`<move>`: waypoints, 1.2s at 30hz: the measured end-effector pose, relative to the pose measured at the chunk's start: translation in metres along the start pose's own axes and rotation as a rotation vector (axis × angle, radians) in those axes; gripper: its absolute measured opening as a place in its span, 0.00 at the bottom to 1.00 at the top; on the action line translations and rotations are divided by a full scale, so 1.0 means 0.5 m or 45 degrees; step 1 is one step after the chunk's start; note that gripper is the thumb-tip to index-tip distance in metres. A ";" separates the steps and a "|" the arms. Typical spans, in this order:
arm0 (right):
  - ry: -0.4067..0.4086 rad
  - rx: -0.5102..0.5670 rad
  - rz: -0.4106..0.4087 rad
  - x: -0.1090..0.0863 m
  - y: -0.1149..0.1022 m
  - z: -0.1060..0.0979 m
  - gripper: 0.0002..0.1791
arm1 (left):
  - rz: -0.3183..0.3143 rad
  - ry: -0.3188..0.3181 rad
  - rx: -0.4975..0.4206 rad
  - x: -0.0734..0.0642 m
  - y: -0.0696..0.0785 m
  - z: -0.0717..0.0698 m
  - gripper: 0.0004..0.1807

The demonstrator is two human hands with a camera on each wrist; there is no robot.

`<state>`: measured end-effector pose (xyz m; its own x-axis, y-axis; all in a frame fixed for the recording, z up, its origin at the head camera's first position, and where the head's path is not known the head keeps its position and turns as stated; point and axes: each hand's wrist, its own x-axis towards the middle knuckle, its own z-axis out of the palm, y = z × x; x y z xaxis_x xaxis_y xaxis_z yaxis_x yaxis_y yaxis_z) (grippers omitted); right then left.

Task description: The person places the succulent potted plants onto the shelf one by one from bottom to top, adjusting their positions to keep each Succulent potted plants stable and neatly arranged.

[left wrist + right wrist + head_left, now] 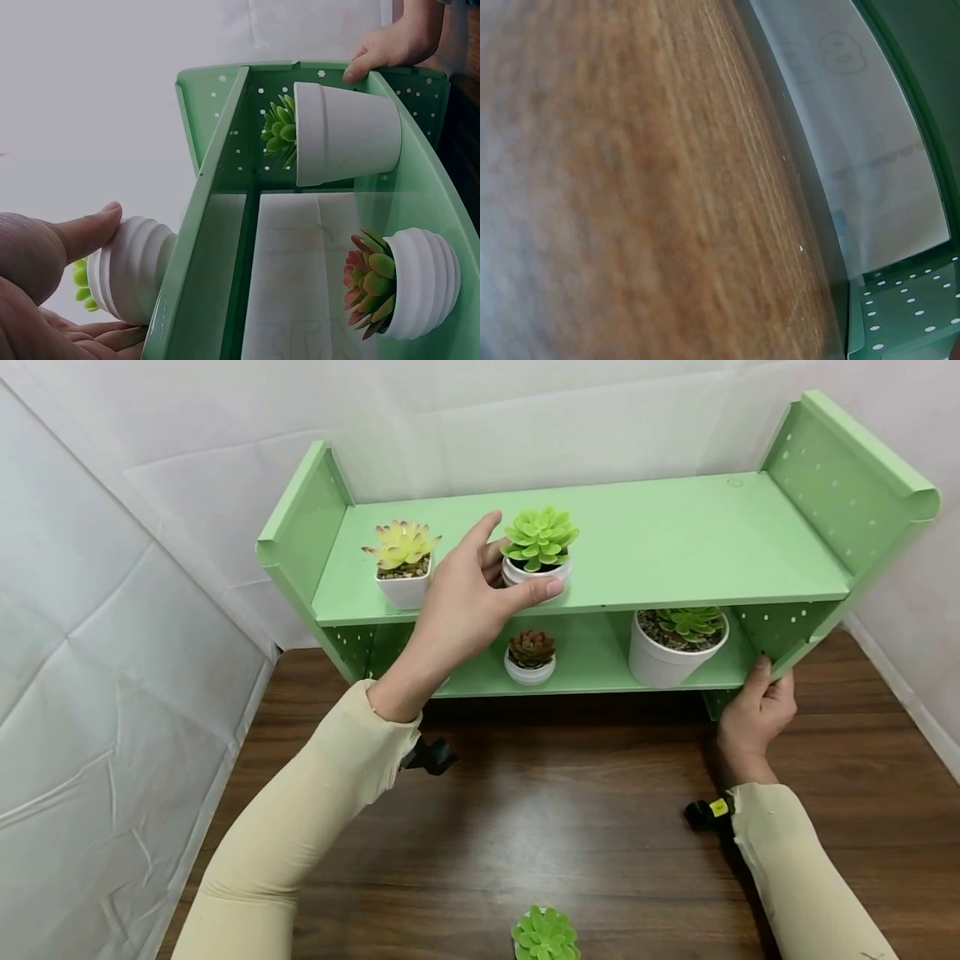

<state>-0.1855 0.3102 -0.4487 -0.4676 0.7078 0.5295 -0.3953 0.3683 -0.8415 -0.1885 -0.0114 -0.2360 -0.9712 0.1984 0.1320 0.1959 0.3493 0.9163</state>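
My left hand [467, 597] holds a small potted green succulent [542, 537] at the front of the green shelf's [697, 547] top board. In the left wrist view, the thumb presses one side of its ribbed white pot [139, 266], with fingers round the other side. The pot's base is right at the board. Just left of this hand stands a yellow succulent with reddish tips in a square white pot [405, 591]. My right hand [759, 714] grips the lower right side panel of the shelf, thumb on the front edge; the right wrist view barely shows this hand.
On the lower board stand a reddish succulent [532, 652] in a small pot and a larger white pot [671, 652] with a green plant. Another green succulent [546, 935] is on the brown wooden table [525, 827] near me. White sheeting [562, 427] hangs behind the shelf.
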 end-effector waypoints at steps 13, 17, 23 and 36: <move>0.013 0.015 -0.014 0.000 0.001 0.006 0.13 | -0.006 0.047 0.003 -0.014 -0.011 -0.003 0.63; 0.025 0.017 -0.004 0.003 0.000 0.006 0.13 | 0.071 0.031 0.007 -0.028 -0.016 -0.003 0.62; 0.035 0.018 0.007 0.003 0.003 0.005 0.14 | 0.157 0.008 0.030 -0.047 -0.021 -0.002 0.60; 0.012 0.023 0.004 0.000 0.005 0.003 0.14 | 0.297 0.084 -0.022 -0.127 -0.052 -0.017 0.48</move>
<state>-0.1875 0.3101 -0.4506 -0.4614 0.7148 0.5256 -0.4081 0.3551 -0.8411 -0.1332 -0.0407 -0.2650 -0.9066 0.2116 0.3651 0.4146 0.2854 0.8641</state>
